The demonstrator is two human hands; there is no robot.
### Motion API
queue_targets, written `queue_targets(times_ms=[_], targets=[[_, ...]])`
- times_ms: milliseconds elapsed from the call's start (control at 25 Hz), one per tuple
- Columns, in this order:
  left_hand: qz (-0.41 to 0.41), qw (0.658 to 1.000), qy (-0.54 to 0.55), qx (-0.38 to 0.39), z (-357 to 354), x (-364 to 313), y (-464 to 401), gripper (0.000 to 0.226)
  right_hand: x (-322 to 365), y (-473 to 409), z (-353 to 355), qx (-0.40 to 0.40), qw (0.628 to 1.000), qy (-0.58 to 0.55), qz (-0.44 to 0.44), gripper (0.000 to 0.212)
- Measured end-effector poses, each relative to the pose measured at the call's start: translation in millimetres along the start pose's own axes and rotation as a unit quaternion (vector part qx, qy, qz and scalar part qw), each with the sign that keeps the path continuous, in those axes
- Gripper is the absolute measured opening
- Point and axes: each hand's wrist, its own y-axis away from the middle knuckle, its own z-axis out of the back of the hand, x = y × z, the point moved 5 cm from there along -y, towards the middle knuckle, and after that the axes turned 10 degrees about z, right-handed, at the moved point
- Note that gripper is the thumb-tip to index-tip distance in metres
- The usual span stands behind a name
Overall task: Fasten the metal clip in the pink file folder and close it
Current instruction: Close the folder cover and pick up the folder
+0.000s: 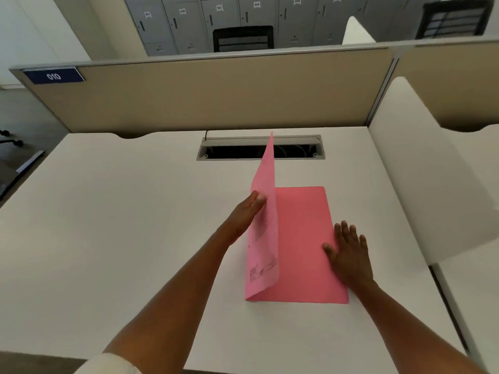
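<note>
Pink file folder (302,247) lying toward white surface's (121,225) right edge; left hand (243,217) fingers (256,198) gripping raised cover, right hand (349,255) pressing flat, fingers spread.

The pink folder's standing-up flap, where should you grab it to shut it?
Grab the flap of the pink folder near its free upper edge, coming from the left, where the left hand already has its fingers on it. The flap stands almost upright, hinged along the folder's left edge, so pushing rightward there should swing it down. The right hand presses the bottom cover flat.
</note>
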Motion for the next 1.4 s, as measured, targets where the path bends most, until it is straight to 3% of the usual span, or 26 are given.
queue_targets(times_ms=[120,200,480,640,1000,1120,1240,1400], targets=[[0.015,0.989,-0.142,-0.039,-14,20,-12,0.09,-15,3,4,-0.005,1.0,-0.004,0.002,0.073],[0.004,0.963,-0.264,-0.043,-26,30,-19,0.099,-26,6,6,-0.006,1.0,0.0,0.013,0.076],[-0.023,0.871,-0.491,-0.013,-49,62,-33,0.102,-47,8,7,-0.024,1.0,0.006,0.009,0.058],[-0.015,0.858,-0.513,-0.018,-51,76,-33,0.107,-48,8,4,-0.018,1.0,0.008,0.005,0.057],[-0.005,0.88,-0.475,-0.023,-55,74,-32,0.111,-4,6,1,-0.019,1.0,-0.02,0.004,0.08],[-0.009,0.875,-0.467,-0.124,-50,69,-22,0.111,0,6,-1,-0.016,1.0,-0.016,-0.004,0.078],[0.038,0.847,-0.462,-0.258,-39,61,-13,0.093,2,6,1,-0.012,1.0,-0.015,-0.008,0.077],[0.104,0.825,-0.478,-0.284,-25,59,-9,0.062,5,7,3,-0.016,1.0,-0.017,-0.013,0.075]])
